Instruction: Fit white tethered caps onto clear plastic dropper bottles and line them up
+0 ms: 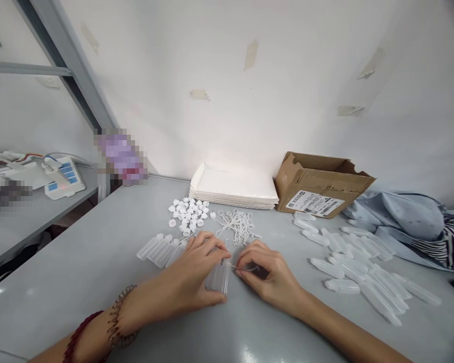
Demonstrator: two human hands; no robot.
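My left hand [194,272] is closed around translucent plastic tubes [219,280], with the thumb low and the fingers at the neck end. How many tubes it holds I cannot tell. My right hand [270,275] pinches a thin white plastic strap [252,269], one end of which reaches toward the tube's neck. Whether the strap touches the neck is unclear. Just beyond both hands lies a heap of white looped straps [239,227]. Small white pointed caps [189,217] are piled to its left. Several similar tubes [157,250] lie in a row beside my left hand, partly hidden by it.
Many loose translucent tubes [378,282] spread over the right of the grey table [109,262]. At the back are stacked white padded envelopes [234,186] and an open cardboard box [321,189]. Blue cloth [401,214] lies at right. A power strip [65,177] sits on the left-hand table.
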